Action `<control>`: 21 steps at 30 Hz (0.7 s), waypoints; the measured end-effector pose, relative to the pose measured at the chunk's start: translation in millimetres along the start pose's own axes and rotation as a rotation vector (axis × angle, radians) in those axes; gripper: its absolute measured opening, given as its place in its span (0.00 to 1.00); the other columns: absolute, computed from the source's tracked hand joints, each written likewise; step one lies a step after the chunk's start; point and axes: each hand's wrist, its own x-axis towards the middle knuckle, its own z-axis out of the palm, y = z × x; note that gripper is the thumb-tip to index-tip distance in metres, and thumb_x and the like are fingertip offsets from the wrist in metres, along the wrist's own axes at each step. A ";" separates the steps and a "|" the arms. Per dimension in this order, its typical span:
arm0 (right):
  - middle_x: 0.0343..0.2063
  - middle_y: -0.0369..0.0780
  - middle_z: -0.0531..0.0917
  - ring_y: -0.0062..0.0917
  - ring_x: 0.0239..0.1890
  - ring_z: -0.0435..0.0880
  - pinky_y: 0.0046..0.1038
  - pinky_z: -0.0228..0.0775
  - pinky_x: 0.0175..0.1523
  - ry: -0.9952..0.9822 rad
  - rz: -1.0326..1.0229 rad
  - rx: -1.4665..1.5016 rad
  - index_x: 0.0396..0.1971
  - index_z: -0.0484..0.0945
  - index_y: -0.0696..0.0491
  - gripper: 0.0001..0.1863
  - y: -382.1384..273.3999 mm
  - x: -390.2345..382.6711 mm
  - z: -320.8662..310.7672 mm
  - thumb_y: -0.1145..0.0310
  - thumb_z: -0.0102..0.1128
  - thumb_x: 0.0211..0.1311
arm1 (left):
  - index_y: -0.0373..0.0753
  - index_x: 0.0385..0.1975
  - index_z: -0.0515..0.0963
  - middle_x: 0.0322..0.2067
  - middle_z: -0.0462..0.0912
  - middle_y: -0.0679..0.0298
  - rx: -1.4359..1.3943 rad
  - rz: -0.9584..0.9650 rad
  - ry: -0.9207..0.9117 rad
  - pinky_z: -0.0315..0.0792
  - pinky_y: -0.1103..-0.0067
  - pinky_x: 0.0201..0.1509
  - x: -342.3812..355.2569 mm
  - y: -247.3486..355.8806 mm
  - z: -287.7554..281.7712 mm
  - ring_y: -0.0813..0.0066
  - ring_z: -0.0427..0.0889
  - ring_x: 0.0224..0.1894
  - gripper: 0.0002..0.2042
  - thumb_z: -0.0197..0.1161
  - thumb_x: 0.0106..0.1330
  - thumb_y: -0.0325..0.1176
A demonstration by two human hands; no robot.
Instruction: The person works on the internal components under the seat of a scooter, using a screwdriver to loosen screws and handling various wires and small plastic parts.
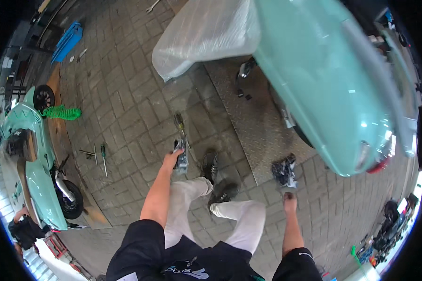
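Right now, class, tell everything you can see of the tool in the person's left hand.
The tool is a grey, metal-looking power tool, blurred in detail. The left hand grips its body, a long shaft with a dark, yellow-green end pointing away over the paving stones. It hangs clear of the ground, left of the dark shoes.

Grey brick-paved floor [122, 93]; steel tread-plate ramp [253, 122]; mint scooters [323, 79] parked; daylight at the edges.

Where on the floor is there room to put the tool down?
Bare paving lies left of the left hand, between the green coiled hose and the metal ramp plate. More lies past the right hand. It is crowded by the loose tools and around the shoes.
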 end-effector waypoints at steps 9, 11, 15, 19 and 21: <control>0.53 0.53 0.67 0.46 0.55 0.65 0.39 0.59 0.59 0.342 0.112 -0.597 0.59 0.55 0.55 0.39 84.2 199.8 99.4 0.63 0.63 0.46 | 0.23 0.49 0.69 0.49 0.72 0.46 0.248 -0.070 0.207 0.65 0.70 0.52 202.7 -41.2 104.3 0.59 0.72 0.51 0.44 0.67 0.41 0.59; 0.51 0.51 0.69 0.45 0.55 0.65 0.39 0.60 0.58 0.442 0.092 -0.666 0.57 0.61 0.55 0.36 107.8 213.4 98.1 0.62 0.63 0.46 | 0.28 0.52 0.69 0.58 0.62 0.45 0.452 -0.070 0.401 0.59 0.66 0.59 220.8 -53.1 126.7 0.54 0.63 0.59 0.45 0.67 0.39 0.61; 0.47 0.50 0.73 0.45 0.51 0.69 0.40 0.62 0.55 0.360 0.016 -0.762 0.49 0.69 0.54 0.25 140.7 216.6 74.5 0.65 0.59 0.49 | 0.32 0.50 0.72 0.60 0.57 0.45 0.527 -0.015 0.481 0.55 0.66 0.63 221.6 -58.4 161.6 0.50 0.59 0.61 0.44 0.66 0.37 0.64; 0.32 0.55 0.77 0.51 0.40 0.74 0.45 0.63 0.44 0.496 -0.080 -0.295 0.44 0.66 0.59 0.17 107.3 200.2 57.2 0.71 0.52 0.55 | 0.31 0.38 0.78 0.42 0.77 0.44 0.476 0.138 0.512 0.60 0.67 0.58 218.3 -56.5 151.9 0.51 0.71 0.50 0.37 0.66 0.38 0.62; 0.33 0.56 0.76 0.52 0.40 0.74 0.42 0.64 0.44 0.556 -0.181 -0.038 0.43 0.65 0.61 0.15 87.0 193.1 53.9 0.74 0.49 0.56 | 0.29 0.31 0.79 0.36 0.79 0.46 0.335 0.332 0.611 0.62 0.68 0.54 223.0 -60.6 153.8 0.51 0.74 0.43 0.33 0.69 0.37 0.57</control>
